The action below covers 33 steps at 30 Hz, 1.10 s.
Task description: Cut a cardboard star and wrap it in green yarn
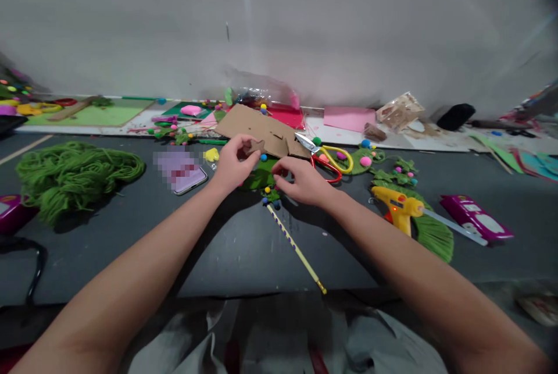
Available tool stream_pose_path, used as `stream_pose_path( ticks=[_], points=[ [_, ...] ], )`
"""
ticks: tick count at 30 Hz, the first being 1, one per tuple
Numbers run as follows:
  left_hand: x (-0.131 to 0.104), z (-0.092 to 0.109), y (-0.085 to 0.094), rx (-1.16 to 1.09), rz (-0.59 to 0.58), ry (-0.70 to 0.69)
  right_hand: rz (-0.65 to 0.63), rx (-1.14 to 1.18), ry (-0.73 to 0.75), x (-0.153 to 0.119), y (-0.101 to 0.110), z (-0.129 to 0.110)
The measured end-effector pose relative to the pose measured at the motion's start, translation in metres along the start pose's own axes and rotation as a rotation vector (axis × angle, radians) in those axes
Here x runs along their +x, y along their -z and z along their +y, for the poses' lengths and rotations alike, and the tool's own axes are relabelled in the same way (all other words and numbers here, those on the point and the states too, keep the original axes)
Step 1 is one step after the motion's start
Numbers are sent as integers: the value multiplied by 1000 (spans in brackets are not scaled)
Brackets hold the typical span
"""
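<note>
My left hand [233,166] pinches a small brown cardboard star [256,146], held over the near edge of a torn cardboard sheet [244,121]. Just to its right, my right hand [300,179] has its fingers curled together beside a green felt piece [261,174]; whatever it may hold is too small to make out. Below the felt, a cluster of coloured pom-poms [271,195] sits at the top of a pale stick wound with a purple spiral [292,240]. Scissors with yellow and red handles [335,161] lie right beside my right hand, blades on the cardboard.
Green yarn [78,173] is heaped at the left, near a phone [189,179]. A yellow glue gun [399,206] with its glue stick rests at the right, next to a purple packet [473,218]. Coloured sheets [349,118] line the back against the grey wall.
</note>
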<state>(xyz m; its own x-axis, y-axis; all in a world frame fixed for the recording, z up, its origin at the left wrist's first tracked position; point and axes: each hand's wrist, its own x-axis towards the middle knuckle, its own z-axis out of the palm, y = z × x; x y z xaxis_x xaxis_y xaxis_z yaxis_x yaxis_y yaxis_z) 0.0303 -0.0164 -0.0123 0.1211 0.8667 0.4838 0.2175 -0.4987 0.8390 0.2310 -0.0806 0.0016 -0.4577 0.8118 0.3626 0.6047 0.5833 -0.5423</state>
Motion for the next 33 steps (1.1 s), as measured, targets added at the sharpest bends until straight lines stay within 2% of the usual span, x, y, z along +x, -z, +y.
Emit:
stream_pose_path(
  ticks=[4,8,10,15,19,22,28,33],
  points=[
    [-2,-4,3,40,0,-13,-27,-136,-182,-9,0,16],
    [-3,-10,1,59,-12,15,107,-301,-374,-7,6,44],
    [-5,-10,-1,73,-29,6,154,-357,-422,-5,9,53],
    [-6,-7,-2,99,-41,-2,116,-505,-363,-7,8,56],
    [-7,-4,-1,118,-34,-8,108,-528,-375,-8,3,54],
    [-8,-2,-1,132,-38,-31,126,-500,-355,-7,0,53],
    [-10,0,-1,140,-44,-69,168,-332,-181,-8,-5,47],
    [-12,1,-3,153,-56,-75,140,-158,-233,-10,-9,46]
  ],
)
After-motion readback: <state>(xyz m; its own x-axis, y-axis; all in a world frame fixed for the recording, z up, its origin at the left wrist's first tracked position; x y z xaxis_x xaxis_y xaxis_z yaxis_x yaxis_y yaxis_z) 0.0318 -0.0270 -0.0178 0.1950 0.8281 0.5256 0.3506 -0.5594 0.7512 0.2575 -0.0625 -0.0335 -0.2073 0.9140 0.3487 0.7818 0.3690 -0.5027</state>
